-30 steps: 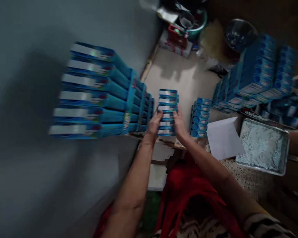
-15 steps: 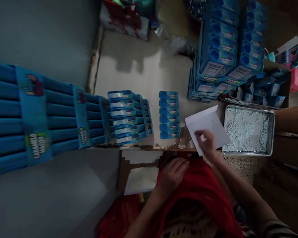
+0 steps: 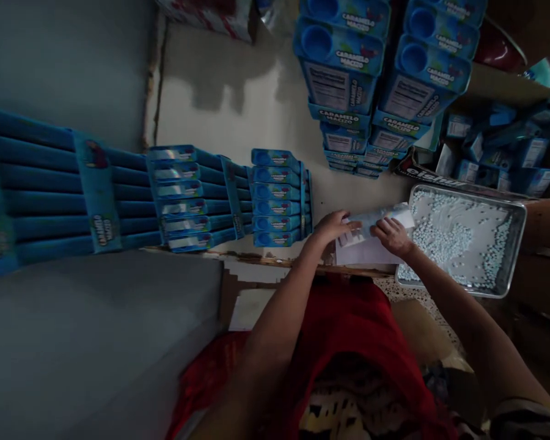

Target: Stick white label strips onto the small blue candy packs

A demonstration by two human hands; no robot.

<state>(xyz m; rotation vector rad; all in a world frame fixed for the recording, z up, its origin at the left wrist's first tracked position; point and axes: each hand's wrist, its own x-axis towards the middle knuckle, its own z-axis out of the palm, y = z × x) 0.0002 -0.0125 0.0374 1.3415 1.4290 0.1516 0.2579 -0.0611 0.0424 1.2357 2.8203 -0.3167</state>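
A sheet of paper [image 3: 365, 219], with bluish print on its upturned side, lies bent over at the table's front edge. My left hand [image 3: 333, 227] grips its left end with curled fingers. Near the right end, the fingers of my right hand [image 3: 394, 236] are bent and pressed onto it. Below the print, a plain white part of paper [image 3: 369, 254] shows; whether it is the same sheet I cannot tell. Right beside my right hand stands a metal tray [image 3: 516, 244] of small, pale round pieces.
Banded rows of blue boxes [image 3: 275, 192] run along the table's left side. Tall stacks of blue "Caramelo Macizo" boxes [image 3: 343, 55] stand at the back. Behind the tray is a carton [image 3: 440, 174] of blue packs. Someone else's arm [image 3: 547, 223] reaches in at the right.
My left hand has risen from my lap to the paper. The sheet, flat and white before, is now bent with its printed side showing. My view has shifted.
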